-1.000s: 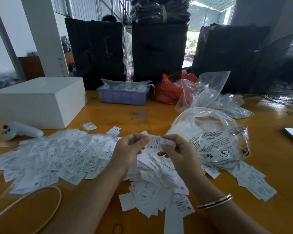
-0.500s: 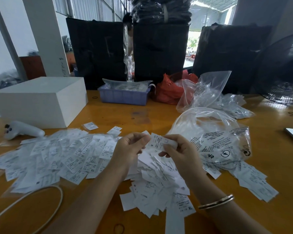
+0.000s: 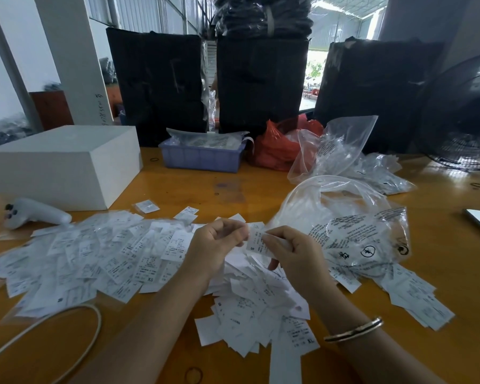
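Both hands pinch one white tag (image 3: 257, 241): left hand (image 3: 216, 246) on its left edge, right hand (image 3: 294, 253) on its right, held just above the tag pile (image 3: 250, 295). More tags (image 3: 89, 253) spread left; clear bag (image 3: 352, 231) just right; blue tray (image 3: 203, 156) well beyond.

White box (image 3: 61, 164), blue tray (image 3: 203, 159), red bag (image 3: 275, 148), black fan (image 3: 466, 128), left to right.

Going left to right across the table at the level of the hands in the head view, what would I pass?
Left to right: white handheld device → spread of labels → left hand → pinched label, held by both hands → right hand → clear printed bag.
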A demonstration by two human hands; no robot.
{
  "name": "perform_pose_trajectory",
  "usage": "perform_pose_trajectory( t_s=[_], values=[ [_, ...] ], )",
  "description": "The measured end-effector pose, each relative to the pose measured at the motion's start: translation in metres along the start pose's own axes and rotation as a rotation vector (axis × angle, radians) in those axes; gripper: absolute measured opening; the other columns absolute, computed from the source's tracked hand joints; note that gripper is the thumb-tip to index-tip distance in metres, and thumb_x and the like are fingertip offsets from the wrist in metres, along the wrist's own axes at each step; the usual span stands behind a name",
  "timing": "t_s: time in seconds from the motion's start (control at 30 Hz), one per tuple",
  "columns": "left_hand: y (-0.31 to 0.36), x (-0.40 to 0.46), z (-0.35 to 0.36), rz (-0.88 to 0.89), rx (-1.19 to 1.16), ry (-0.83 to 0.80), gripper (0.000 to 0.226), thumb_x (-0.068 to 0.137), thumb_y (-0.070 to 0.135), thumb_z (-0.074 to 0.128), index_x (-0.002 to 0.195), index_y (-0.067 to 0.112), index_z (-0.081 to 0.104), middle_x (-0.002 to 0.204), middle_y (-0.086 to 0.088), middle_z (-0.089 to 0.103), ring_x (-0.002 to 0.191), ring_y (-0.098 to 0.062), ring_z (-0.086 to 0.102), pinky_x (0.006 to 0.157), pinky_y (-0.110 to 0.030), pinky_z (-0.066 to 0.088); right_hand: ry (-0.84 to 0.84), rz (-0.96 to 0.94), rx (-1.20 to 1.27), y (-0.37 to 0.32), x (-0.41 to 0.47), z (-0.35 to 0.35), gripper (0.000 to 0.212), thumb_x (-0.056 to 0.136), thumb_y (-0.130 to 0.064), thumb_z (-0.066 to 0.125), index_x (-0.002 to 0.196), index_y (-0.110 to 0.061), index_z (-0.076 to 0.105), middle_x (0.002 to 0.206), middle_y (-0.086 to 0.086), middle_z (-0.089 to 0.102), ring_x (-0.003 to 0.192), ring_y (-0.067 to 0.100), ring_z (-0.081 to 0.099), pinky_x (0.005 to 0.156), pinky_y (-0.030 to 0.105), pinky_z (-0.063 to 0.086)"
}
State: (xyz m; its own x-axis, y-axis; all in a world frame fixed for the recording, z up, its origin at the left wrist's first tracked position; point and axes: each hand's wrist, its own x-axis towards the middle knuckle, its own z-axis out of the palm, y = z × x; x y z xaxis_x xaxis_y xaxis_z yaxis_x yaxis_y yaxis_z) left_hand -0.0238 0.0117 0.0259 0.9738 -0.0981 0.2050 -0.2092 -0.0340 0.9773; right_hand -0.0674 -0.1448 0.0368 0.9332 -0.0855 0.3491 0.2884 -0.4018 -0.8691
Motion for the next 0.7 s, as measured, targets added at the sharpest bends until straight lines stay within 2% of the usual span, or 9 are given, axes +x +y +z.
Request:
perform_pose_trajectory(
  t_s=[0.2,0.47,0.63,0.7],
  values=[
    [0.0020,-0.0015,0.0024,0.009,-0.047,-0.007,0.003,0.082,0.017,0.072,0.083,0.020,0.071,0.069,0.009,0.072,0.060,0.002,0.063,0.053,-0.007,0.044,-0.023,0.021,-0.039,0.0026,0.0009,-0.0016,0.015,0.091,-0.021,0.061,0.080,-0.030,0.065,0.049,-0.007,0.061,0.038,0.001,0.049,0.039,0.012,0.035],
    [0.0033,-0.0003,0.0005,-0.041,0.040,-0.042,0.006,0.083,0.025,0.070,0.077,0.024,0.072,0.068,0.011,0.070,0.060,0.004,0.059,0.054,-0.009,0.045,-0.003,0.038,0.028,0.0015,0.0005,-0.0024,0.012,0.090,-0.022,0.061,0.081,-0.029,0.066,0.053,0.001,0.063,0.041,0.002,0.049,0.041,0.012,0.035],
    [0.0052,-0.0024,0.0011,-0.037,0.046,-0.080,0.003,0.080,0.027,0.073,0.080,0.024,0.073,0.069,0.014,0.071,0.060,0.006,0.061,0.053,-0.006,0.043,-0.083,0.036,-0.056,0.0010,0.0003,-0.0007,0.014,0.089,-0.027,0.062,0.077,-0.033,0.065,0.049,-0.008,0.061,0.042,0.002,0.053,0.046,0.013,0.043],
    [0.0065,-0.0039,0.0011,-0.040,0.045,-0.131,0.002,0.080,0.025,0.072,0.081,0.026,0.074,0.073,0.014,0.072,0.063,0.008,0.062,0.055,-0.005,0.043,-0.083,0.034,-0.057,0.0017,0.0002,0.0009,0.008,0.089,-0.030,0.061,0.082,-0.032,0.064,0.052,-0.012,0.061,0.042,-0.001,0.052,0.043,0.009,0.038]
  ],
)
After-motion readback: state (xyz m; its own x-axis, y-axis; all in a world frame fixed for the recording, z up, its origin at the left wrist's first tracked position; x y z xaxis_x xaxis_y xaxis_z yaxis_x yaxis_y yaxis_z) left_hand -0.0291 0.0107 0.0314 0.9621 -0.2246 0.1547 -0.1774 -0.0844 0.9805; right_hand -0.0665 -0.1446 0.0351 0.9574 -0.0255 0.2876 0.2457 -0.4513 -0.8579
